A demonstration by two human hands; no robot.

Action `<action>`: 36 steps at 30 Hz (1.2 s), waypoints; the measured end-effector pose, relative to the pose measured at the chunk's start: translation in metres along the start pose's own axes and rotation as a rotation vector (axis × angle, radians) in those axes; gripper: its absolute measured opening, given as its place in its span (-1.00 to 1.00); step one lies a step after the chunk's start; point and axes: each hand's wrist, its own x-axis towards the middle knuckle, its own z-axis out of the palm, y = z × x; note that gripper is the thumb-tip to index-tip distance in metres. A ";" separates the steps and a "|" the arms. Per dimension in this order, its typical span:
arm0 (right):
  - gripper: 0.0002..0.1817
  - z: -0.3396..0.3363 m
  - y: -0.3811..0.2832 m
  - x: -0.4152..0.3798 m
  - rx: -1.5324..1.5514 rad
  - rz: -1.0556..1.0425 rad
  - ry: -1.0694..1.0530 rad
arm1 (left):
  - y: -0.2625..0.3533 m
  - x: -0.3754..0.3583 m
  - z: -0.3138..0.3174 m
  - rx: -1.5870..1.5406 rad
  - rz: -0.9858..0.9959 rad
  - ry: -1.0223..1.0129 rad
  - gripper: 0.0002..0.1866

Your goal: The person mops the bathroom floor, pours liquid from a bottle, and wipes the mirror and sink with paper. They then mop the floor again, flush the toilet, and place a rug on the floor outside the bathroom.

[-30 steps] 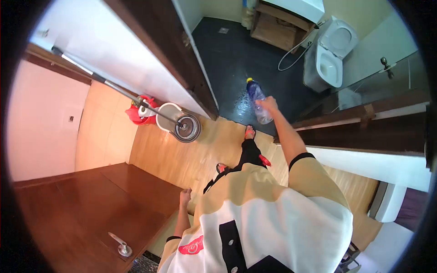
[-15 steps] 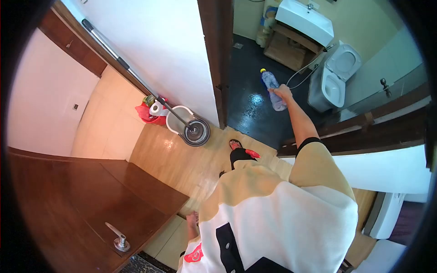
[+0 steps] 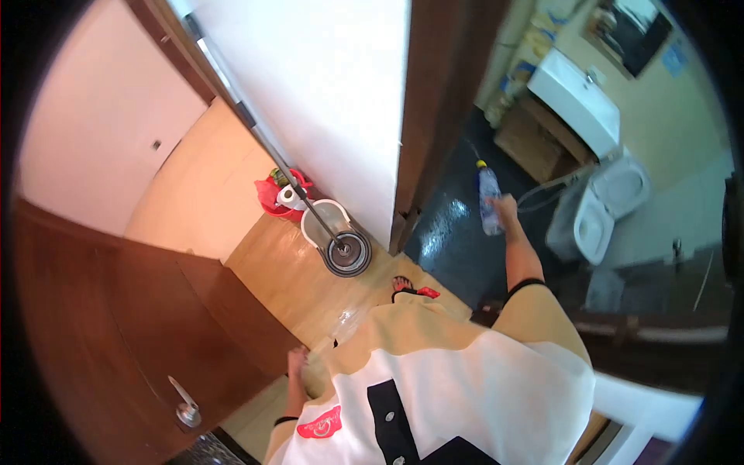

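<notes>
My right hand (image 3: 505, 211) is closed around a clear plastic bottle (image 3: 489, 186) with a yellow cap and a bluish label. The bottle is held tilted over the dark, wet-looking bathroom floor (image 3: 447, 225), cap pointing away from me. A faint pale streak shows beyond the cap. My left hand (image 3: 297, 359) hangs low beside the edge of the brown door (image 3: 225, 318); it is blurred, and its fingers are not clear enough to read.
A mop (image 3: 267, 143) leans on the white wall, its head in a spin bucket (image 3: 316, 225). Beside it stands a red basket (image 3: 269, 203) with a paper roll (image 3: 287, 196). Inside the bathroom are a sink (image 3: 575, 101), a wooden cabinet (image 3: 535, 143) and a toilet (image 3: 593, 225) with its lid up.
The view has turned, shifting the room right and down in the picture. The bottle stays in my right hand and now stands more upright in view. My left hand has moved outward toward the door.
</notes>
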 end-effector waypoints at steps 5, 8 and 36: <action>-0.55 -0.009 -0.018 0.007 0.331 0.294 -0.115 | 0.082 0.036 0.035 0.179 0.095 0.134 -0.64; -0.48 0.007 0.016 0.014 0.398 0.320 -0.200 | 0.132 0.038 0.052 0.302 0.101 0.168 -0.61; -0.20 0.241 -0.195 -0.442 0.664 -0.013 -0.368 | 0.330 0.217 -0.104 0.217 0.406 -0.588 -0.52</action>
